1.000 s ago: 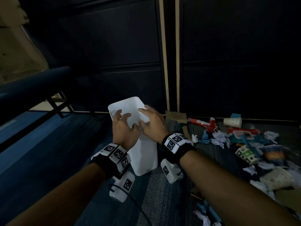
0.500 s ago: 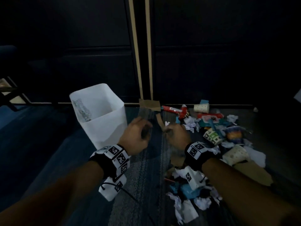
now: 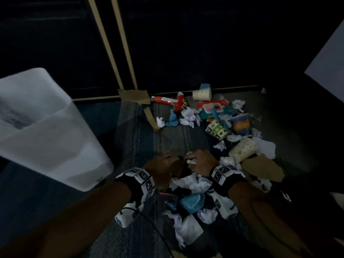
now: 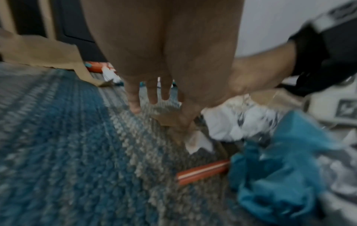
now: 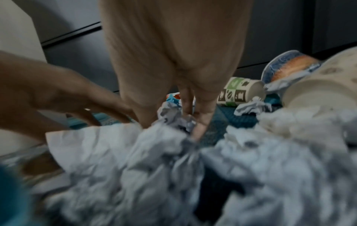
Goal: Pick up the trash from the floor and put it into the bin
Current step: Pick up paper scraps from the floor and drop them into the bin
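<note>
The white plastic bin [image 3: 46,127] stands upright on the carpet at the left. Both hands are down at the near end of a trash pile. My left hand [image 3: 162,164] [image 4: 154,97] has its fingers straight and spread, and its thumb touches a small brown cardboard scrap [image 4: 164,119] on the carpet. My right hand [image 3: 202,161] [image 5: 193,116] reaches into crumpled white paper [image 5: 170,113] [image 3: 197,183], with a wad pinched between thumb and fingers. Both wrist views are blurred.
Beside the hands lie a blue tissue [image 3: 191,200], a red-and-white straw [image 4: 203,171], a cardboard sheet [image 3: 260,168] and paper cups [image 3: 242,149] [image 5: 239,91]. A red wrapper [image 3: 167,100] and more litter lie by the dark cabinet [image 3: 186,43] behind.
Both hands left the bin's rim, swung right and dropped to the trash pile. The view tilted down and right, so the bin now sits at the far left.
</note>
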`<state>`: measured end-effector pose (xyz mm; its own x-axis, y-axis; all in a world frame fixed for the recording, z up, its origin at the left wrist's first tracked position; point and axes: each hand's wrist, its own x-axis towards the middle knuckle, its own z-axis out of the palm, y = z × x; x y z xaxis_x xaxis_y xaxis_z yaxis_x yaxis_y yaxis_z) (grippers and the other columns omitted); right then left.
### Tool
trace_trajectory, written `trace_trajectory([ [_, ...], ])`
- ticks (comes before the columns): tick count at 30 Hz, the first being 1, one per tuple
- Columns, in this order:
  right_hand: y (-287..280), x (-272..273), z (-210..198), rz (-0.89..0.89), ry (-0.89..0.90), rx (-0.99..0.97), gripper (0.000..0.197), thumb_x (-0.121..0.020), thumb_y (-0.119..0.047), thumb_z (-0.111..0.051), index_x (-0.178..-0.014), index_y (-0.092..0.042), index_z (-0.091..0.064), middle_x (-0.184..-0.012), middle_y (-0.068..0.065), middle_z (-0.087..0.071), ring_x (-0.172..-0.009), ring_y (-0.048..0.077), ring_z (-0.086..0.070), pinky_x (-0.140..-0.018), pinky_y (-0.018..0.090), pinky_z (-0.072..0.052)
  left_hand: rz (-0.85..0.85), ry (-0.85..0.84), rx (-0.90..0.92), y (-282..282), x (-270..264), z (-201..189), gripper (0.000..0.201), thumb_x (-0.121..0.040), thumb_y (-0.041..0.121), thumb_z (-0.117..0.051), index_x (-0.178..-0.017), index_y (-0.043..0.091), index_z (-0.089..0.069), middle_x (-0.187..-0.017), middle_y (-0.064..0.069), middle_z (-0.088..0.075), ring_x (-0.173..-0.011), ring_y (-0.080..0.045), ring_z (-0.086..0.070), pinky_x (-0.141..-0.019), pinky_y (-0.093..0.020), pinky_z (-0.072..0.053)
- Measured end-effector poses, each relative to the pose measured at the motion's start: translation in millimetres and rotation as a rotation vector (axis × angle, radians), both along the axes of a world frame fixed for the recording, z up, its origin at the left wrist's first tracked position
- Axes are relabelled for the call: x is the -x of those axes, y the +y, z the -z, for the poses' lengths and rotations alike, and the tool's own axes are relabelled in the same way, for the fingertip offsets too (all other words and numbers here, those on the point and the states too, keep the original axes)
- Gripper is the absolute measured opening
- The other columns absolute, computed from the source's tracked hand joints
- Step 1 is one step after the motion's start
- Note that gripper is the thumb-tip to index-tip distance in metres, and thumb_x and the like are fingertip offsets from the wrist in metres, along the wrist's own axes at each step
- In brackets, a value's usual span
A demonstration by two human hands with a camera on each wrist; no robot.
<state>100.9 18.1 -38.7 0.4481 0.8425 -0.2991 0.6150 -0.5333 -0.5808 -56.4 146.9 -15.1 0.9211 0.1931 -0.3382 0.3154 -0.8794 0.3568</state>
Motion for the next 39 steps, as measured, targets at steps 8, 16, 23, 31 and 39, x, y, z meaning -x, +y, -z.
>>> trace_trajectory([
  [8, -12.7, 1.6, 23.3, 0.097, 0.018, -0.175, 0.035, -0.078, -0.004, -0.068, -0.112, -0.012, -0.073, -0.111, 0.010, -0.071, -0.100, 0.025, -0.067, -0.086, 0.029, -0.054, 0.256, -0.199, -0.148, -11.1, -24.1, 26.0, 0.056, -0.065, 0.015, -0.083, -0.117, 0.006, -0.064, -0.117, -0.018, -0.064, -0.102, -0.033, -0.065, -0.079, -0.039, -0.057],
  [16, -32.6, -1.7, 5.7, 0.180, 0.015, -0.156, 0.058, -0.083, -0.008, -0.067, -0.137, -0.021, -0.051, -0.132, 0.008, -0.059, -0.122, 0.028, -0.052, -0.100, 0.042, -0.048, -0.012, 0.049, -0.073, -16.9, -15.3, 35.0, 0.081, -0.085, 0.037, -0.066, -0.150, 0.015, -0.022, -0.156, -0.010, -0.014, -0.140, -0.030, -0.026, -0.112, -0.034, -0.028],
  [23, -43.0, 8.6, -19.1, 0.197, -0.050, -0.069, 0.025, -0.094, -0.024, -0.056, -0.117, -0.016, -0.050, -0.113, 0.013, -0.059, -0.108, 0.031, -0.053, -0.084, 0.038, -0.047, -0.108, 0.142, -0.084, -16.2, -23.3, 31.4, 0.074, -0.076, 0.034, -0.074, -0.138, 0.012, -0.040, -0.138, -0.011, -0.045, -0.124, -0.031, -0.047, -0.100, -0.038, -0.043],
  [31, -47.8, 8.8, -48.8, 0.340, -0.068, -0.302, 0.020, -0.085, -0.026, -0.071, -0.081, -0.011, -0.058, -0.074, 0.008, -0.062, -0.071, 0.021, -0.058, -0.061, 0.028, -0.039, -0.187, -0.188, -0.007, -6.6, -21.8, -9.6, 0.027, -0.093, 0.018, -0.053, -0.116, 0.007, -0.063, -0.117, -0.009, -0.066, -0.108, -0.029, -0.060, -0.092, -0.030, -0.039],
  [39, 3.6, 34.1, -86.6, 0.400, 0.061, -0.489, 0.021, -0.082, -0.029, -0.076, -0.095, -0.012, -0.077, -0.095, 0.011, -0.075, -0.088, 0.024, -0.068, -0.078, 0.039, -0.058, -0.450, -0.666, -0.008, 14.1, 34.7, -105.9, 0.028, -0.082, 0.011, -0.059, -0.102, 0.020, -0.042, -0.076, 0.002, -0.057, -0.069, -0.017, -0.057, -0.064, -0.033, -0.047],
])
